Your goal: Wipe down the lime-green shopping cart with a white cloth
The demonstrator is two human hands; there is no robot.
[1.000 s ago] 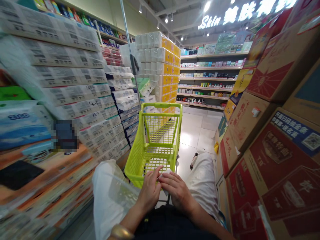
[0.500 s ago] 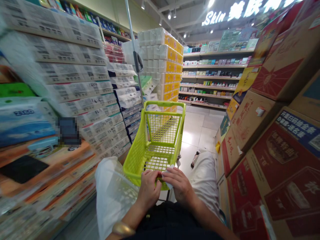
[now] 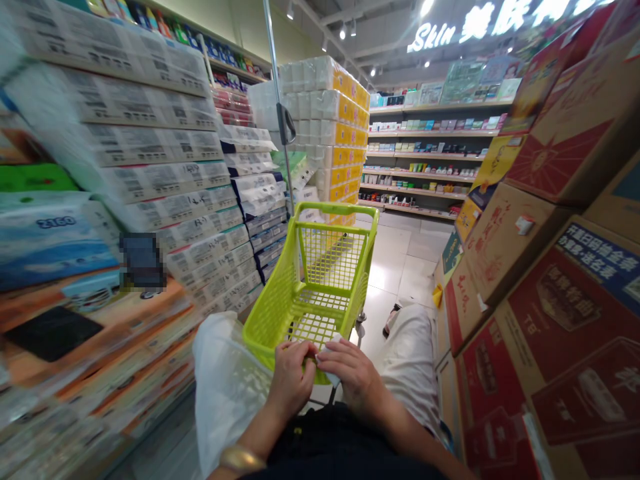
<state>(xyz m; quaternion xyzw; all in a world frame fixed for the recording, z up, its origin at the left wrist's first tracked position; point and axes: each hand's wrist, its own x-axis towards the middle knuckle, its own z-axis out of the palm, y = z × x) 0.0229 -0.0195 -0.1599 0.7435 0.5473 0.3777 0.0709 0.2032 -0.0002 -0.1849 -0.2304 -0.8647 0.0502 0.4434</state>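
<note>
Aisle floor of pale tiles (image 3: 395, 267) runs ahead under ceiling spotlights toward wall shelving (image 3: 425, 153) stocked with boxed goods, below a lit "Skin" sign (image 3: 430, 37). Left flank: stacked tissue packs (image 3: 150, 147), a tower of wrapped toilet rolls (image 3: 325, 113) farther on. Right flank: printed cardboard cartons (image 3: 565, 313), close by the right forearm. A lime-green plastic shopping basket (image 3: 335, 208) on a wheeled frame stands directly ahead of the person, between the stacks, with a metal pole (image 3: 276, 87) rising behind it. The left hand (image 3: 293, 381) and right hand (image 3: 350, 373) are drawn together at the basket's near rim, fingers curled, pinching a small white piece (image 3: 333, 360) between them; the fingers hide most of it, so its kind cannot be told. A white plastic bag (image 3: 225, 387) hangs beside the left forearm, which wears a gold bangle (image 3: 243, 459). Pale fabric (image 3: 407, 360) lies right of the basket, partly cut off; what it belongs to is unclear. A pixelated patch (image 3: 143, 260) obscures part of the left stack.
</note>
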